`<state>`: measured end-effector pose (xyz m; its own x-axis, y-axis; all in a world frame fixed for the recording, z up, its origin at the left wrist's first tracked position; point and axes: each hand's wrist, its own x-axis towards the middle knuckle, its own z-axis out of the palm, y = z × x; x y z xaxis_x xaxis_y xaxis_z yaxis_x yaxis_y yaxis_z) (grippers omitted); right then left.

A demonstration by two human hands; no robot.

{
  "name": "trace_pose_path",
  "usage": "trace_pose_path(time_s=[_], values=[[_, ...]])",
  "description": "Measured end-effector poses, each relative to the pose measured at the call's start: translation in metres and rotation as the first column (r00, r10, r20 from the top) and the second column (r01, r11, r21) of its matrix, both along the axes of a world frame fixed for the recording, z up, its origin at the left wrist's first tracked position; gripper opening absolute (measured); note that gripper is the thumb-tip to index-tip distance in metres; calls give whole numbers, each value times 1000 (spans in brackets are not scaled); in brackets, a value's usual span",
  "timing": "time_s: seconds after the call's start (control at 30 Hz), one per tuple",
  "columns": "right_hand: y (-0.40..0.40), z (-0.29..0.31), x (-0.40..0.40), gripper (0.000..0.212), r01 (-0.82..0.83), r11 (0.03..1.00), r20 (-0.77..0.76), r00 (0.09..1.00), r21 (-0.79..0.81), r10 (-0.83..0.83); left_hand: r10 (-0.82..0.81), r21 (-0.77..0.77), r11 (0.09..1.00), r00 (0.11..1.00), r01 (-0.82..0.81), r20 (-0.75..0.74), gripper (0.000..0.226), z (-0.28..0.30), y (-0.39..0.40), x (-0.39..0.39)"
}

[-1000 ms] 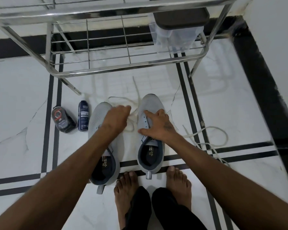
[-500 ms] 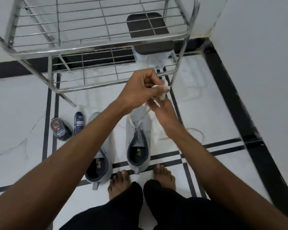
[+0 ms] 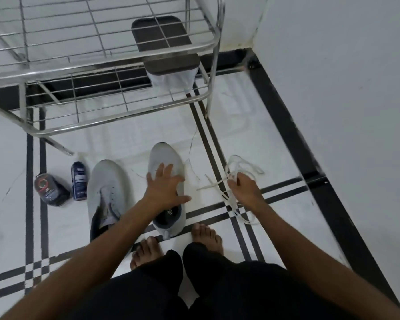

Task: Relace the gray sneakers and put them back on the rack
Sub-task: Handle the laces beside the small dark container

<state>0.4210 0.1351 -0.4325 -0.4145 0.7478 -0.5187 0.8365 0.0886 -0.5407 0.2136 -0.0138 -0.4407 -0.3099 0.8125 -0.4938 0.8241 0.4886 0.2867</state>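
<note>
Our right hand (image 3: pixel 245 189) is closed around a bunch of white shoelace (image 3: pixel 237 168) on the floor. The loops stick out past our fingers, and loose ends trail back under our wrist toward our bare feet (image 3: pixel 206 236). Our left hand (image 3: pixel 165 189) is open, with its fingers spread flat on top of the right gray sneaker (image 3: pixel 165 158), just beside the lace hand. On the far side of that hand sits the left gray sneaker (image 3: pixel 107 181), and its holes look empty too.

We think the job has only just begun, since no lace is in either shoe. To do this step well, we should find one tip of the lace first and let the rest hang free, so it does not knot up. The flat hand should press the shoe down so it does not slide on the smooth floor.

Past the left sneaker stand a dark spray can (image 3: pixel 79 181) and a small dark bottle (image 3: pixel 50 189). Farther out, beyond the shoe toes, is the metal shoe rack (image 3: pixel 116 117), where both shoes must go at the end.
</note>
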Motion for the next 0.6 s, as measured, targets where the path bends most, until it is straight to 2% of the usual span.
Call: trace_pose_path(time_s=[0.07, 0.17, 0.33, 0.43, 0.5, 0.6], values=[[-6, -18, 8, 24, -102, 994, 148, 985, 47, 94, 50, -31, 998, 998, -49, 23, 76, -14, -18, 3], [-11, -36, 14, 21, -175, 981, 225, 962, 84, 152, 143, 37, 988, 981, -149, 129, 78, -22, -36, 4], [-27, -40, 9, 61, -267, 941, 292, 935, 208, 201, 155, 52, 985, 977, -164, 144, 73, -22, -54, -1], [-34, -50, 8, 77, -319, 936, 314, 912, 147, 262, 164, 53, 983, 976, -173, 142, 73, -22, -58, -8], [-40, -62, 9, 77, -370, 926, 321, 888, 75, 329, 183, 52, 980, 973, -192, 139, 73, -20, -59, -7], [-49, -71, 9, 70, -414, 908, 302, 876, 73, 375, 181, 44, 982, 979, -186, 98, 75, -18, -56, -3]])
